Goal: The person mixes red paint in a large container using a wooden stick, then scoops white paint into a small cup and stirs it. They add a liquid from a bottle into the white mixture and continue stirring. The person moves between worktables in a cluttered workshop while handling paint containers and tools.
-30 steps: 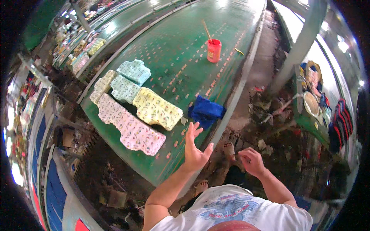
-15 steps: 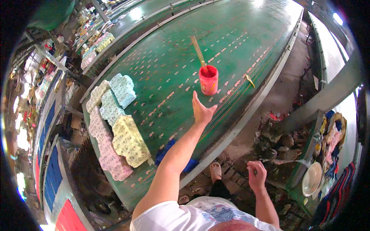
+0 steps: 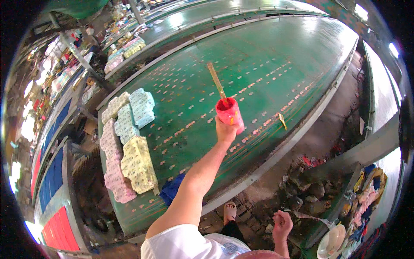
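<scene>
My left hand [image 3: 226, 131] is closed around the side of a red, paint-smeared pot [image 3: 230, 113]. A flat wooden stick [image 3: 217, 81] stands in the pot and leans out toward the far left. The pot tilts slightly over the long green table [image 3: 194, 93]; whether its base touches the surface I cannot tell. Down at the lower right, off the table, my right hand [image 3: 282, 222] has its fingers curled in, and what they hold, if anything, is hidden. Under my left forearm lies a dark blue cloth [image 3: 171, 190].
Stacks of patterned pieces, yellow [image 3: 139, 166], pink [image 3: 117, 181] and pale blue [image 3: 141, 108], occupy the table's left end. A thin yellowish strip [image 3: 282, 121] lies near its right edge. Rags [image 3: 368, 194], a pale bowl [image 3: 332, 241] and a grey beam [image 3: 358, 159] are at right.
My left hand has gone from reaching with spread fingers to gripping the red pot, which now tilts and sits nearer me. My right hand is lower in the view.
</scene>
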Motion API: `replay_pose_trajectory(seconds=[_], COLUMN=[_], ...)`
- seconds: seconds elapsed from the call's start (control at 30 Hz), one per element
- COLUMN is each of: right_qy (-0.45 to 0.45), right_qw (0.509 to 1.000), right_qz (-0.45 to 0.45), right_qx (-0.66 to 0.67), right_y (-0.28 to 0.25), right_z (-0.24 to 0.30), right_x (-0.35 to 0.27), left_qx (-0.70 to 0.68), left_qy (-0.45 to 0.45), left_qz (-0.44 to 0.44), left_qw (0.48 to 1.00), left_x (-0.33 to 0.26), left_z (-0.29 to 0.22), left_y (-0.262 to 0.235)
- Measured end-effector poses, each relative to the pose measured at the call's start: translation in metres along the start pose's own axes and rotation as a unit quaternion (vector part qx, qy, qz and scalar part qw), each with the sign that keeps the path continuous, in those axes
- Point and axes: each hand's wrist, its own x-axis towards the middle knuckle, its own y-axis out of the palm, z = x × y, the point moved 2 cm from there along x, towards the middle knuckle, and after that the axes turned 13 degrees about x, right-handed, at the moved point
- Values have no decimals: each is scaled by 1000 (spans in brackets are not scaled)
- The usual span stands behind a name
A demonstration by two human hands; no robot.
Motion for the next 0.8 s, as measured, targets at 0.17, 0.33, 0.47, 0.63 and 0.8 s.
replay_pose_trajectory(seconds=[0.17,0.33,0.47,0.63,0.8], right_qy=[-88,-145,-252,-118,-59], right_qw=[995,973,886,764,564], right_qz=[38,118,268,459,670], right_qx=[-10,135,282,438,479], right_y=[29,118,250,433,557], right_z=[18,86,178,284,370], right_x=[62,120,75,-117,-346], left_qx=[-165,-116,-111,219,401], left_qy=[141,159,157,193,154], left_qz=[93,176,120,-83,-241], left_qw=[972,965,974,953,870], left_x=[-86,-191,-267,-372,-498], left_z=[-41,-61,-55,-54,-51], left_y=[-92,-263,-419,-636,-816])
